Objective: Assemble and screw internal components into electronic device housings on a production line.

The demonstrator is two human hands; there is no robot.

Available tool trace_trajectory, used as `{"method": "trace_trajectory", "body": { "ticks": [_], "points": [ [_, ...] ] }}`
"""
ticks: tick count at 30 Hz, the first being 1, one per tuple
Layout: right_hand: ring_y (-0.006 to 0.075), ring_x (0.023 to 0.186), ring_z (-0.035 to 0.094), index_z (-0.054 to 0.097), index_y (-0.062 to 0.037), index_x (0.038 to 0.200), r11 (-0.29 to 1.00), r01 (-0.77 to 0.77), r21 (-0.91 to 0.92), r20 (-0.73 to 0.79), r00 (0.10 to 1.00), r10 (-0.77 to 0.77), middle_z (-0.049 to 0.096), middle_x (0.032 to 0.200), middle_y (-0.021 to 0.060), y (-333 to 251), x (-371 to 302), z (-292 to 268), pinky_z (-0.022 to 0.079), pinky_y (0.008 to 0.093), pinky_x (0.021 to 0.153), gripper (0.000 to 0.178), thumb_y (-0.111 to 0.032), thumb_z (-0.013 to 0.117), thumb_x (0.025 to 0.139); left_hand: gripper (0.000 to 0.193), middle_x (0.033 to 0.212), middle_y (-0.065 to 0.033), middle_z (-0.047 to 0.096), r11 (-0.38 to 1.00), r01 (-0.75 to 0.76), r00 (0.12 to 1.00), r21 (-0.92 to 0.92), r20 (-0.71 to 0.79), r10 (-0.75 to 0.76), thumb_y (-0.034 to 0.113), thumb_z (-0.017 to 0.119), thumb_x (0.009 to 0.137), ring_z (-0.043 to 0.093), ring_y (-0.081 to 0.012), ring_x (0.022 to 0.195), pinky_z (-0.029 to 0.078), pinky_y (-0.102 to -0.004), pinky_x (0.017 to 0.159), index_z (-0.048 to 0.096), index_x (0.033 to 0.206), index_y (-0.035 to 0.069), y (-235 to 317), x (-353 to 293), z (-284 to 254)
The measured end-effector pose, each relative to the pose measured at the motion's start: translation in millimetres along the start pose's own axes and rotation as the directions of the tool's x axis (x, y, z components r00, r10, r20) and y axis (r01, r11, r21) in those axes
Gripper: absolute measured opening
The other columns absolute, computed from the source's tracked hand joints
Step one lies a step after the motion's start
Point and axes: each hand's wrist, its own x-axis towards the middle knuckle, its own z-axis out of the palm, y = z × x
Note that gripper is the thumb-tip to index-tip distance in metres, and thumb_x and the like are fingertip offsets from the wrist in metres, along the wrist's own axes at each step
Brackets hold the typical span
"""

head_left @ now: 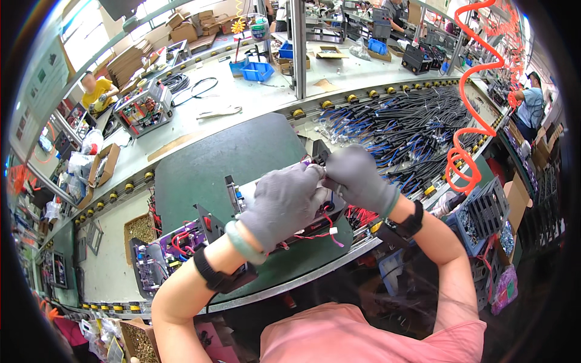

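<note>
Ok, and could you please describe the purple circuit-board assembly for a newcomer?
Find the large, flat, dark green mat. At its lower left corner, beside the person's left forearm, sits the purple circuit-board assembly. Looped red wires set it apart from the tan pile of small pieces nearby.

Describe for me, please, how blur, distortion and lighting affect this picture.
Head view: the right hand looks blurred, the left hand clearer; head view: the near metal rail bows and the corners fall to black; head view: the upper-left windows look bright and washed out.
</note>
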Motion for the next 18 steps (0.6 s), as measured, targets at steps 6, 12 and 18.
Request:
{"method": "trace_trajectory", "body": {
  "ticks": [6,12,18],
  "points": [
    [0.0245,0.073,0.063,0.067,-0.0113,0.078,0.981,-0.132,0.139,-0.153,0.976,0.153,0.065,0.074,0.0034,-9,-6,20,0.048,0.0384,0.08,0.017,-0.025,0.076,0.074,0.009,0.075,-0.0089,0.063,0.912,-0.153,0.988,0.381,0.045,0.147,0.016,0.064,0.078,0.065,-0.0265,0.071,0.048,-0.038,0.062,0.062,0.081,0.008,-2,15,6],
    [0.0278,0.075,0.062,0.068,-0.0084,0.075,0.972,-0.101,0.214,-0.177,0.974,0.14,0.065,0.073,0.0077,-13,-8,25,0.047,0.0398,0.079,0.017,-0.023,0.075,0.076,0.012,0.078,-0.0143,0.065,0.987,0.142,0.988,0.08,-0.073,-0.136,0.018,0.062,0.082,0.066,-0.0337,0.075,0.051,-0.0438,0.067,0.062,0.079,0.006,-13,-6,39],
    [0.0295,0.074,0.06,0.065,-0.0093,0.071,0.966,-0.141,0.215,-0.159,0.971,0.177,0.061,0.071,0.0084,-12,-6,19,0.046,0.0419,0.081,0.012,-0.017,0.072,0.076,0.018,0.091,-0.0175,0.069,0.885,0.363,0.881,-0.292,-0.201,-0.428,0.019,0.064,0.085,0.068,-0.0359,0.08,0.054,-0.0448,0.07,0.064,0.097,0.005,17,-24,66]
  ]
}}
